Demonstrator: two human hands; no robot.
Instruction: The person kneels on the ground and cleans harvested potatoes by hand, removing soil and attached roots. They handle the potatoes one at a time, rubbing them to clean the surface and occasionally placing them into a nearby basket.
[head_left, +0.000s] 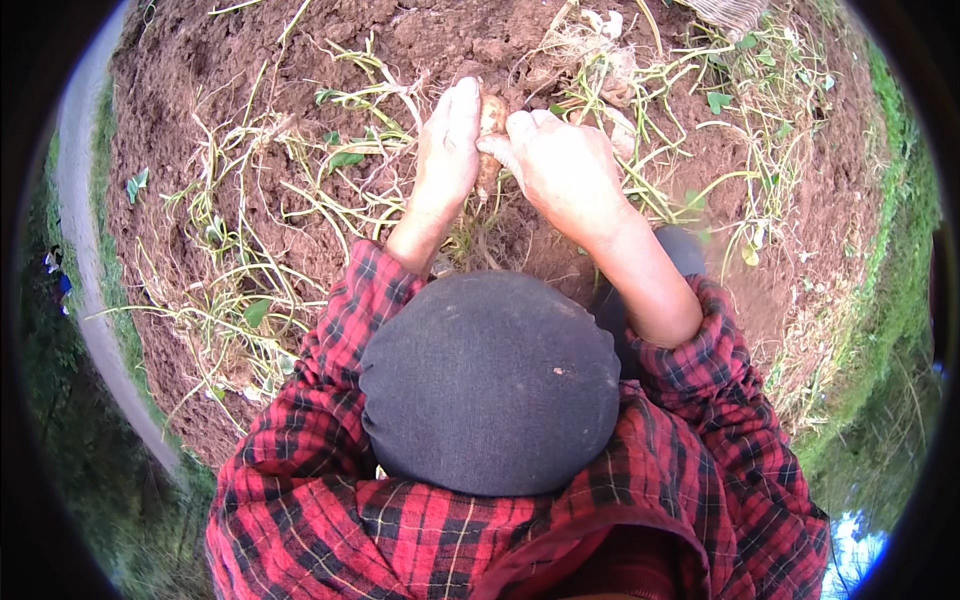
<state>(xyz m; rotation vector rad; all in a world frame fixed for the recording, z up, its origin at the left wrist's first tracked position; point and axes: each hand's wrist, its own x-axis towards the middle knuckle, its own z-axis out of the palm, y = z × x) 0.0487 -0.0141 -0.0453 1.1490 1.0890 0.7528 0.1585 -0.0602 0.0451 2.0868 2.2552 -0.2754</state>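
Observation:
A pale tan tuber (491, 124), likely a sweet potato with soil on its skin, lies upright between my two hands just above the loose earth. My left hand (448, 142) presses flat along its left side, fingers together and pointing away from me. From the right, my right hand (562, 161) has its thumb against the tuber and its fingers curled; their tips are partly hidden. Close by the right hand, a second pinkish tuber (622, 135) rests among cut green vines (667, 112). Below the held tuber are thin roots and grass.
My dark-clothed knee (491, 382) rises in front of me, with a dark boot (679, 251) to its right. Vines (247, 262) tangle over brown soil (360, 30) on the left. A woven item (727, 13) lies at the far right. A pale path (82, 195) borders the field.

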